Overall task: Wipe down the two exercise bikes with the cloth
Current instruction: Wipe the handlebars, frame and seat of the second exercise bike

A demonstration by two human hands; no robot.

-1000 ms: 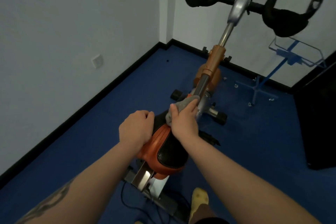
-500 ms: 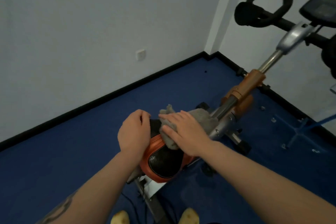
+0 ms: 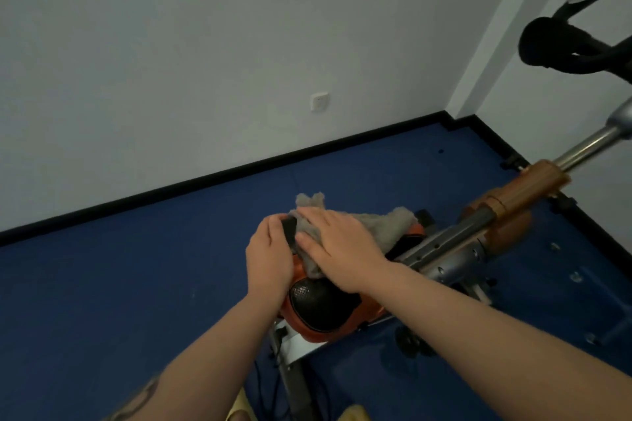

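An exercise bike [image 3: 455, 246] with an orange and black saddle [image 3: 321, 311] stands in front of me. A grey fluffy cloth [image 3: 379, 225] lies over the front of the saddle. My right hand [image 3: 337, 246] presses flat on the cloth with its fingers straight. My left hand [image 3: 270, 260] grips the saddle's left side, fingers curled round its black edge. The bike's silver post [image 3: 588, 143] and black handlebars [image 3: 561, 48] reach off to the upper right. Only one bike is in view.
Blue carpet [image 3: 136, 284] covers the floor up to a black skirting [image 3: 205, 178] and white walls with a socket [image 3: 319, 101]. A room corner lies at the upper right. Yellow footwear [image 3: 352, 413] shows at the bottom edge.
My right hand has slid the cloth from the frame post back onto the saddle and flattened on it. My view has swung left. The left hand stays on the saddle.
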